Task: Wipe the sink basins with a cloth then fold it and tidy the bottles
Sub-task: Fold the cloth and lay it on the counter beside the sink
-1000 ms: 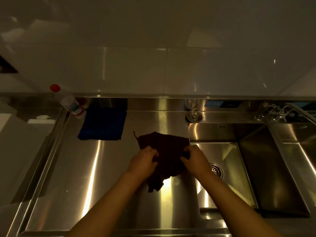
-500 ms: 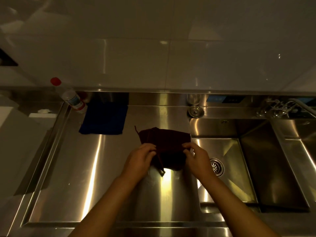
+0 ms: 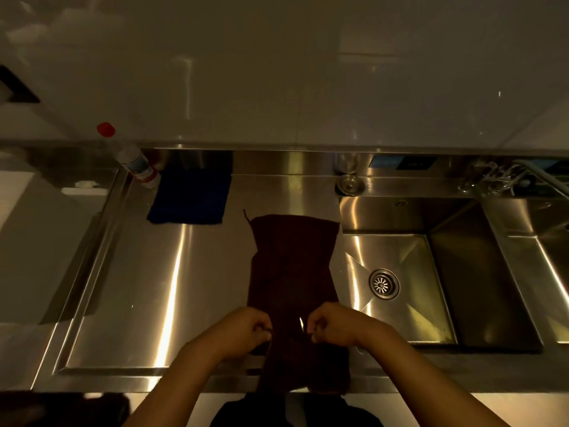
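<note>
Both hands are down at the near edge of the counter, pinching the dark maroon cloth. Her or his left hand has its fingers curled in against the cloth's left side, and the right hand does the same on the right side, thumb and fingers closed on the fabric; a small bright glint shows between them.

From where I stand, the biggest thing is the pale glossy wall behind everything. Below it runs the stainless steel counter, with a shallow recessed drainboard on the left. On the right sits the sink basin, its round drain strainer near the left side, and a second basin only partly in view at the far right.

That maroon cloth lies stretched out long on the drainboard, just left of the first basin. Its far end is flat near the back, and its near end hangs over the counter's front edge below the hands.

Farther back on the left lies a folded blue cloth. Touching its far left corner stands a clear bottle with a red cap. At the back right is the faucet fitting, and a small round metal fitting sits behind the basin's corner.
</note>
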`<state>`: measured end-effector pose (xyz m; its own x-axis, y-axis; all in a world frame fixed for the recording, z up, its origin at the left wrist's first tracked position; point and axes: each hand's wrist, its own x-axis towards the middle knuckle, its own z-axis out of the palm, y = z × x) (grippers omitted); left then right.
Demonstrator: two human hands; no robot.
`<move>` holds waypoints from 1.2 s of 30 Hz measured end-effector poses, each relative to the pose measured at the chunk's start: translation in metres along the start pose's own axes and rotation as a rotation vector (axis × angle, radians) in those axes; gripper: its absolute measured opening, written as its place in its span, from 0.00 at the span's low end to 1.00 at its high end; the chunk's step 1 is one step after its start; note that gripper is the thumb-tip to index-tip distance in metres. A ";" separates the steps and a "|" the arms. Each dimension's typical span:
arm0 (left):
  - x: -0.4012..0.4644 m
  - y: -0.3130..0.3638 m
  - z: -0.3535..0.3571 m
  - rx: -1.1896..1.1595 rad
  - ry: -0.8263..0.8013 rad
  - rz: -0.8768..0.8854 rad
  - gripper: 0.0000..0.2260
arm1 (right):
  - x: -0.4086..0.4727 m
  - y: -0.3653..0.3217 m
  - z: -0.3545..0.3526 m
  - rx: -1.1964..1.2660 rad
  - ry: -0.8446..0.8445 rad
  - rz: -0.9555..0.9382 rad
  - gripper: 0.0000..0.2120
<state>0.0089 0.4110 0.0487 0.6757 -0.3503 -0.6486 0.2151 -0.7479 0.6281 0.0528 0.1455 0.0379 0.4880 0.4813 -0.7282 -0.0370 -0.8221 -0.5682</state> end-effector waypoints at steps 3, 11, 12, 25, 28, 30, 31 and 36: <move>0.012 -0.009 0.012 0.012 0.048 -0.042 0.05 | 0.003 0.004 0.008 0.007 0.076 0.018 0.10; 0.054 -0.019 -0.009 0.073 0.326 -0.037 0.08 | 0.030 0.009 -0.023 -0.050 0.475 -0.019 0.17; 0.061 -0.017 -0.013 0.081 0.363 0.005 0.11 | 0.036 0.010 -0.026 -0.090 0.517 -0.043 0.22; 0.136 -0.037 -0.059 0.543 0.308 0.045 0.30 | 0.093 0.044 -0.057 -0.314 0.545 0.101 0.38; 0.126 -0.050 -0.058 0.497 0.323 0.056 0.32 | 0.085 0.058 -0.065 -0.357 0.489 0.094 0.42; 0.121 -0.055 -0.055 0.431 0.366 0.080 0.33 | 0.083 0.061 -0.067 -0.352 0.460 0.075 0.44; 0.121 -0.055 -0.055 0.402 0.396 0.083 0.32 | 0.083 0.061 -0.068 -0.322 0.476 0.050 0.45; 0.144 -0.034 -0.059 0.362 0.365 0.044 0.33 | 0.101 0.041 -0.075 -0.111 0.584 0.017 0.38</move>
<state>0.1403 0.4193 -0.0405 0.8947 -0.2142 -0.3920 -0.0330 -0.9069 0.4201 0.1660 0.1381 -0.0304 0.8881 0.2466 -0.3878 0.0272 -0.8705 -0.4914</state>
